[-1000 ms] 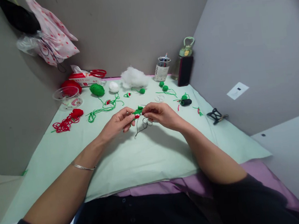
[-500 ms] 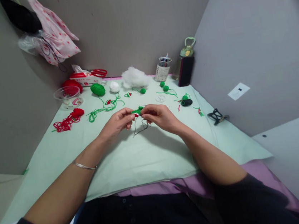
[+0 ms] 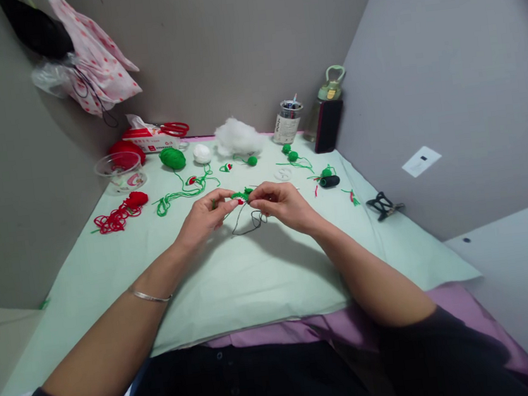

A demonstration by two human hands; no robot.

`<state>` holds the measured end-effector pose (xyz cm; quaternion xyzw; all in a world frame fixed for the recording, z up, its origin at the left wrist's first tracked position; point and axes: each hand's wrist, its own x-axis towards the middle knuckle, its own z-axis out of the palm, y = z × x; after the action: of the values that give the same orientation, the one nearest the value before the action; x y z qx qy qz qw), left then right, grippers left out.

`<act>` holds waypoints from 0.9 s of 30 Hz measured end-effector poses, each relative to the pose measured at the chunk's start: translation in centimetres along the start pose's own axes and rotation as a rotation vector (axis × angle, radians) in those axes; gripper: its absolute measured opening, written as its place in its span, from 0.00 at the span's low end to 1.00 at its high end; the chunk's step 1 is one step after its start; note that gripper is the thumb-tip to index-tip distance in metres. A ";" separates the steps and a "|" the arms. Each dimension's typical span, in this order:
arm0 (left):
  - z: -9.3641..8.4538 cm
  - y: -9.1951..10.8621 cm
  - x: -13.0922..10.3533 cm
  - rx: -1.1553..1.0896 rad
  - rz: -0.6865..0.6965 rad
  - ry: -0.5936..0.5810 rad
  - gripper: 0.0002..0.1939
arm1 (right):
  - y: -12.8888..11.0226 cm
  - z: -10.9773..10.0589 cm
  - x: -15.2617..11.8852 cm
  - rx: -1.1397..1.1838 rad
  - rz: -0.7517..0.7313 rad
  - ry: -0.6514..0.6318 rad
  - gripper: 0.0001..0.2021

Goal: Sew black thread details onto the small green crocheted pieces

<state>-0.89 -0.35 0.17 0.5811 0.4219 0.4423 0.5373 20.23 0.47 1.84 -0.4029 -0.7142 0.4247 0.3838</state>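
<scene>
A broad, pale green, cloth-covered table (image 3: 264,280) is extending beneath the hands, its plain surface presumably making small coloured items easier to see. The left hand (image 3: 205,218) and the right hand (image 3: 284,204) are facing each other above it, both pinching narrowly with thumb and fingers. Beyond them, a white, fluffy mass of fibre (image 3: 238,138), a green, oval yarn ball (image 3: 172,158) and a white, round yarn ball (image 3: 202,153) are resting, apparently set back to free the nearer space. Between the fingertips, a small, green-and-red, yarn-worked piece (image 3: 241,195) is being held from both sides, probably for steadiness. Below it, a thin, dark, looped thread (image 3: 247,231) is trailing; whether the right fingers are gripping it too, one cannot tell.
</scene>
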 end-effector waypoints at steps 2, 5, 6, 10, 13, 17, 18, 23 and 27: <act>0.0 0.1 0.0 0.016 0.009 0.010 0.12 | 0.0 0.0 0.0 0.010 -0.001 -0.004 0.07; 0.1 0.3 -0.2 -0.008 0.012 -0.055 0.11 | -0.2 0.0 0.0 0.017 0.011 -0.012 0.07; 0.2 0.4 -0.2 -0.021 0.011 -0.078 0.11 | -0.2 0.1 0.0 0.017 0.018 -0.016 0.07; 0.5 0.4 -0.3 -0.046 0.011 -0.067 0.11 | -0.2 0.4 0.0 0.039 0.053 -0.026 0.05; 0.7 -0.1 -0.2 -0.039 0.013 -0.003 0.11 | 0.0 1.0 -0.1 0.101 0.064 -0.016 0.06; 0.8 -0.6 0.0 -0.062 0.002 0.028 0.11 | 0.0 1.6 -0.4 0.118 0.005 -0.040 0.06; 0.9 -0.7 0.0 -0.063 0.002 0.031 0.11 | 0.0 1.6 -0.5 0.077 -0.020 -0.046 0.05; 1.1 -0.4 -0.3 0.036 -0.007 0.034 0.13 | 0.1 1.6 -0.6 -0.417 -0.241 0.085 0.04; 1.4 0.2 -0.7 0.144 0.006 0.016 0.13 | 0.1 2.1 -0.6 -0.662 -0.349 0.132 0.06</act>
<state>0.33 -1.39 0.30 0.6159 0.4552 0.4170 0.4894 18.61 -0.69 0.85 -0.4037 -0.8444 0.0723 0.3447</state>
